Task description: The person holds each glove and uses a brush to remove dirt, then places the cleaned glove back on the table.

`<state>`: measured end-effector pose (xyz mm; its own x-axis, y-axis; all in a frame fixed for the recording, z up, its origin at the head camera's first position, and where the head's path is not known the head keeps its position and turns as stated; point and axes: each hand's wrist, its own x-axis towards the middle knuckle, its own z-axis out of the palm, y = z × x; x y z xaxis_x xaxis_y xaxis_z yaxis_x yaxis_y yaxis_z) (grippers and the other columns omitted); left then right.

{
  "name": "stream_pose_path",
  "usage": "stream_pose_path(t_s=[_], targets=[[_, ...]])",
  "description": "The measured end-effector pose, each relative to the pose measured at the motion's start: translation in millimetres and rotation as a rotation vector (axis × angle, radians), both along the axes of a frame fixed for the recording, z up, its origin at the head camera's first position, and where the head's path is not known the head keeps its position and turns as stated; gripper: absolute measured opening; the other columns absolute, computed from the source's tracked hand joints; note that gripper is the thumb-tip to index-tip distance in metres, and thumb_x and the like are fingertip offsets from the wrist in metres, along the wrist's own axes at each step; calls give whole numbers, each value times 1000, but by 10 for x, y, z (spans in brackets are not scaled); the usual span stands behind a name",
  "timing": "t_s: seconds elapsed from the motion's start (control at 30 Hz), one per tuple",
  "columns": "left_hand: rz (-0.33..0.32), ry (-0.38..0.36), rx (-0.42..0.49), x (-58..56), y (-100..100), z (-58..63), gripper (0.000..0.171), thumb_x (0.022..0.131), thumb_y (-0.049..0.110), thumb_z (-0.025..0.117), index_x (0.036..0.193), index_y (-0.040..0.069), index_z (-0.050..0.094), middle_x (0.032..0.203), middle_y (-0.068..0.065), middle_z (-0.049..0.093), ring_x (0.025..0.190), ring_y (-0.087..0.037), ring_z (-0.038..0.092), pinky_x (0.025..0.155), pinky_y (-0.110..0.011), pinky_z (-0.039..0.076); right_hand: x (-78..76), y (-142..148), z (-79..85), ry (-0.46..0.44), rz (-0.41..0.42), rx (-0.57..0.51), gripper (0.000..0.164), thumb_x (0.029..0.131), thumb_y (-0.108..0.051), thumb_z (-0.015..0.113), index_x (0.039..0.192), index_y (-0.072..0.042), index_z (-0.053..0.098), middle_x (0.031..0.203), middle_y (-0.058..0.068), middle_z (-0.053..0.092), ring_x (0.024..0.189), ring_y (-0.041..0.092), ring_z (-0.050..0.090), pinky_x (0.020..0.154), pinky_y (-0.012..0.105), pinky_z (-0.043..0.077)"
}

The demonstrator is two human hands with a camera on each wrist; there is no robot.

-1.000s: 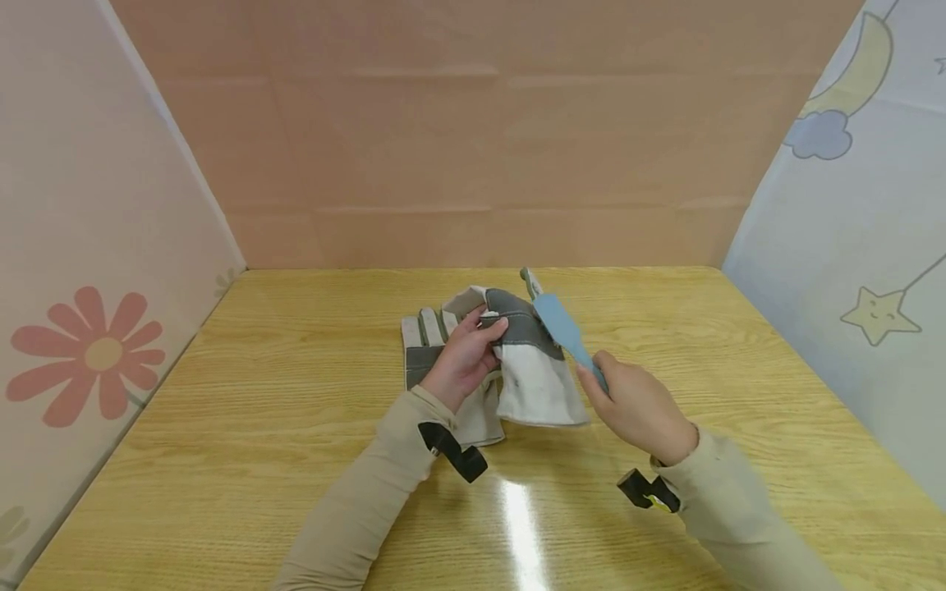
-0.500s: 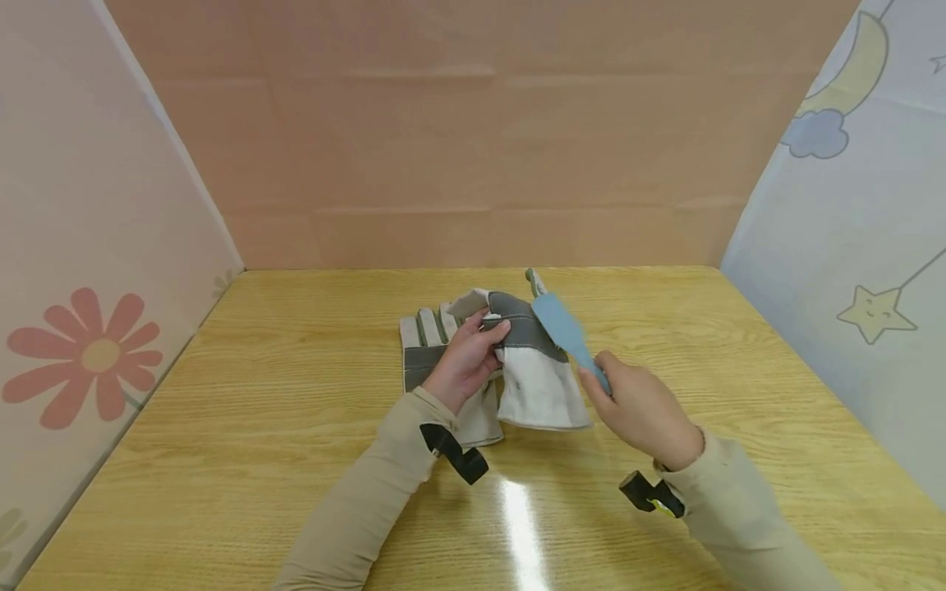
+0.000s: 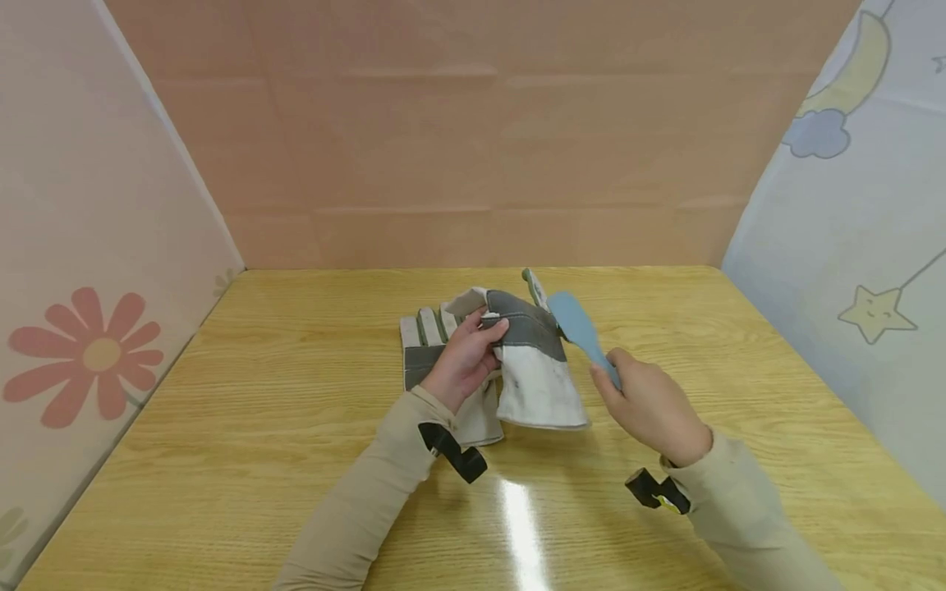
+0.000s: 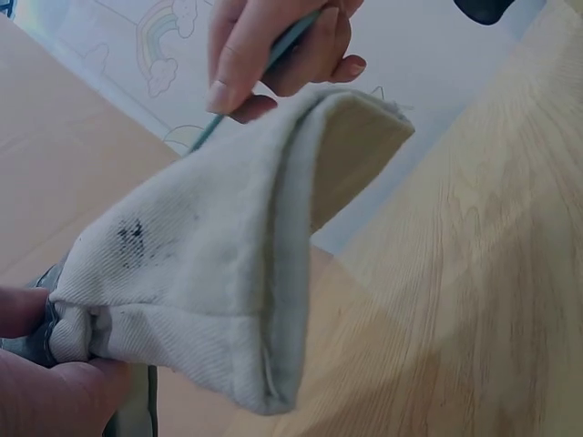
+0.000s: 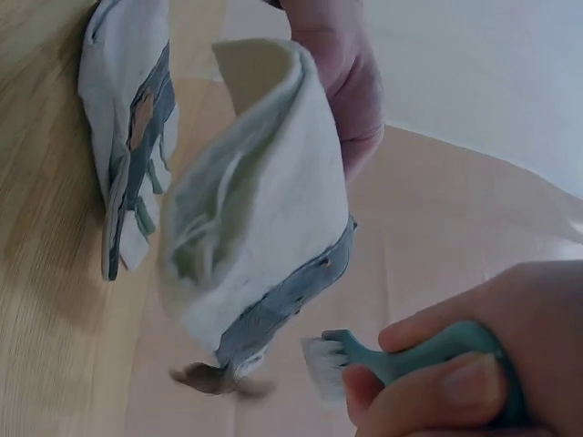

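Note:
My left hand point(image 3: 467, 361) pinches a white-and-grey work glove point(image 3: 543, 386) near its grey band, holding it up with the cuff hanging down. Dark specks mark the white cuff point(image 4: 182, 237) in the left wrist view. My right hand point(image 3: 654, 406) grips a light-blue brush point(image 3: 576, 324) by its handle, thumb laid along it. White bristles point(image 5: 324, 366) face the glove's grey band in the right wrist view, with a small gap between. A second matching glove point(image 3: 423, 359) lies on the table, partly hidden behind my left hand and forearm.
The wood-grain table point(image 3: 296, 476) carries the gloves. A plain pinkish-brown panel point(image 3: 473, 139) stands at its back. Printed side panels rise at left, with a red flower point(image 3: 99, 357), and at right, with a star point(image 3: 879, 316).
The brush and my right hand have shifted slightly right, away from the held glove's edge. My left hand and both gloves stay almost in place.

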<state>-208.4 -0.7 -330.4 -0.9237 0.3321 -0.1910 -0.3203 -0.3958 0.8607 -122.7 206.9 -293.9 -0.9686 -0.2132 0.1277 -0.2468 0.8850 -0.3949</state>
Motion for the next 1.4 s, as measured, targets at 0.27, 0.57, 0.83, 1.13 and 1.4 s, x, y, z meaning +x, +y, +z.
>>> stream_pose_path(t_s=[0.27,0.57,0.83,1.13,1.4], targets=[[-11,4,-16,2,11,-11,48,100,9,40,146,12,27,137,-16,43,93,-13,57,72,-23,47,15,-57,-38,-14,54,-9,29,101,-22,41,79,-4,47,54,-4,30,42,7,25,40,20,25],[-1,-1,17,-11,-8,-17,49,100,6,39,146,10,25,144,-17,37,129,-33,43,100,-39,42,26,35,-56,-43,10,28,31,101,-23,40,76,-5,44,54,-3,30,43,9,26,41,21,25],[-8,1,-9,9,3,-3,50,100,8,40,147,12,24,144,-17,38,120,-27,50,83,-27,47,7,-68,-50,-17,68,-24,31,102,-23,39,77,-6,44,54,-3,30,43,7,24,42,19,24],[8,-16,16,10,-15,2,49,100,7,39,147,11,25,145,-16,37,128,-34,44,92,-36,44,17,3,-65,-45,22,24,32,102,-23,36,78,-4,44,55,-2,32,44,10,28,41,21,25],[-10,-9,6,40,-10,35,51,100,8,40,148,12,23,144,-17,37,123,-30,49,86,-31,47,28,-91,-58,-43,78,-41,30,103,-24,36,81,-5,44,56,-4,29,45,6,24,43,20,24]])
